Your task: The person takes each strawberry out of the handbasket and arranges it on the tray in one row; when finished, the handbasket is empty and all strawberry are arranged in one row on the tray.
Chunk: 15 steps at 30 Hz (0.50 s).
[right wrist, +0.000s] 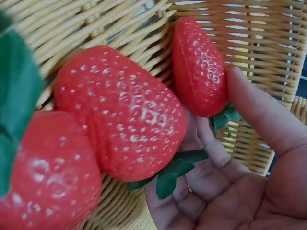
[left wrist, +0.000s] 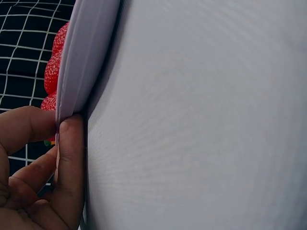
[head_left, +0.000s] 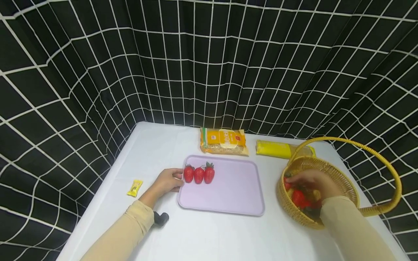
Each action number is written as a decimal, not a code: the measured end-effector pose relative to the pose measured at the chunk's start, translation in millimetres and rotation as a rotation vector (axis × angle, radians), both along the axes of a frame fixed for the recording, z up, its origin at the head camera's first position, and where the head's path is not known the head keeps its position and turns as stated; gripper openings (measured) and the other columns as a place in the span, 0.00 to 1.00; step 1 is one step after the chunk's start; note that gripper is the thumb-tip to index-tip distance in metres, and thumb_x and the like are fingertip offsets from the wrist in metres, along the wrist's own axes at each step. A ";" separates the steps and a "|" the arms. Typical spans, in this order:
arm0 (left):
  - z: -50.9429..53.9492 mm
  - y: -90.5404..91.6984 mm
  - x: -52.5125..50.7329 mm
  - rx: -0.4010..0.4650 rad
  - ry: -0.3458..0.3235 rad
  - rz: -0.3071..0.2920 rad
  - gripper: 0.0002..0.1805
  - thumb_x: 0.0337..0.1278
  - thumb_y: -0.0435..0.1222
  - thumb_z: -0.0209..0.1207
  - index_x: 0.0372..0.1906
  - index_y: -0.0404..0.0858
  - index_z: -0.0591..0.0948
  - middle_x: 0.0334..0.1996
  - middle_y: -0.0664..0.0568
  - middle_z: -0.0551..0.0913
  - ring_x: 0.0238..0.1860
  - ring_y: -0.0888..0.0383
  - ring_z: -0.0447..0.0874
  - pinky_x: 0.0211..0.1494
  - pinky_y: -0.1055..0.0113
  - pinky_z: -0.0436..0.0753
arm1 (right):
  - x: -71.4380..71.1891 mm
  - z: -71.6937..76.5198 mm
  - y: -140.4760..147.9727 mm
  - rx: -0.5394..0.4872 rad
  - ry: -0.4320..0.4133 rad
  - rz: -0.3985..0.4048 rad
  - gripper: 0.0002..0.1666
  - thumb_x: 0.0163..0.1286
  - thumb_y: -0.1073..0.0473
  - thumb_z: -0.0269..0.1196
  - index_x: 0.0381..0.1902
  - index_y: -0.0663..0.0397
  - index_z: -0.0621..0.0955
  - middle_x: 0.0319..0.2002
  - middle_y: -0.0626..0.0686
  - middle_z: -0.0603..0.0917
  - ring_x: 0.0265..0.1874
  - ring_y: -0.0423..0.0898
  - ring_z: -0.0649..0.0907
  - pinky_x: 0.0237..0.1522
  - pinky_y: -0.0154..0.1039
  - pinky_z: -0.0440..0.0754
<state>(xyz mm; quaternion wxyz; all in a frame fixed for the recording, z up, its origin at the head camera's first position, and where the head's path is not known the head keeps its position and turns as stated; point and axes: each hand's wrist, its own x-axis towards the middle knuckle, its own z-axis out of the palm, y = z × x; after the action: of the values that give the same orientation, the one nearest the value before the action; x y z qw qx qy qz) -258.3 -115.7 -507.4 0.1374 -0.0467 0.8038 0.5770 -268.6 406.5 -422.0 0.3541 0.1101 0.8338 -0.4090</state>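
The left hand (head_left: 168, 181) pinches the rim of a smooth lilac rectangular tray (head_left: 232, 188) bearing 3 dimpled red strawberries (head_left: 199, 175); a small yellow packet (head_left: 135, 188) lies to its left. Well apart, inside a tan wicker basket (head_left: 287, 203), the right hand (head_left: 315, 181) pinches a glossy green-leaved strawberry (right wrist: 200, 67), others (right wrist: 120, 115) crowding its fingers, the arched handle (head_left: 397, 181) rightward.

Head view: right of centre, an open lane separates tray (head_left: 233, 185) and basket (head_left: 290, 208); packet (head_left: 274, 149) bars its upper end, handle (head_left: 397, 185) arches at far right, strawberries (head_left: 199, 175) block the tray's upper left.
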 end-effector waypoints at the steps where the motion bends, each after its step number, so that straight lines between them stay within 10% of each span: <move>1: -1.0 0.4 1.0 -0.002 -0.003 -0.002 0.32 0.45 0.23 0.65 0.62 0.31 0.75 0.44 0.42 0.79 0.33 0.52 0.85 0.34 0.64 0.89 | -0.8 -1.6 0.2 -0.006 0.003 0.031 0.23 0.70 0.47 0.58 0.44 0.62 0.85 0.43 0.57 0.85 0.44 0.53 0.79 0.50 0.52 0.78; 7: -3.7 2.6 4.0 -0.017 0.003 -0.015 0.32 0.45 0.23 0.65 0.62 0.31 0.76 0.42 0.43 0.80 0.32 0.53 0.86 0.33 0.64 0.89 | -7.0 -9.6 13.5 -0.076 0.005 0.191 0.24 0.75 0.51 0.52 0.46 0.68 0.83 0.44 0.58 0.85 0.47 0.53 0.81 0.59 0.48 0.76; 15: 1.3 1.3 1.5 -0.016 0.019 -0.007 0.32 0.45 0.23 0.65 0.62 0.31 0.76 0.43 0.42 0.80 0.32 0.53 0.86 0.33 0.64 0.89 | -10.2 26.0 34.2 -0.151 0.117 0.099 0.19 0.73 0.55 0.56 0.48 0.67 0.82 0.47 0.58 0.85 0.51 0.51 0.82 0.65 0.55 0.72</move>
<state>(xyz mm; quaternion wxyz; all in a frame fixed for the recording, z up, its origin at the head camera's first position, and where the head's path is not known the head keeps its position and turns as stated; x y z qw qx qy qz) -256.9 -114.4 -506.1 0.1314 -0.0398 0.8098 0.5704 -278.9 440.7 -396.0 0.3321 0.0176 0.8243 -0.4582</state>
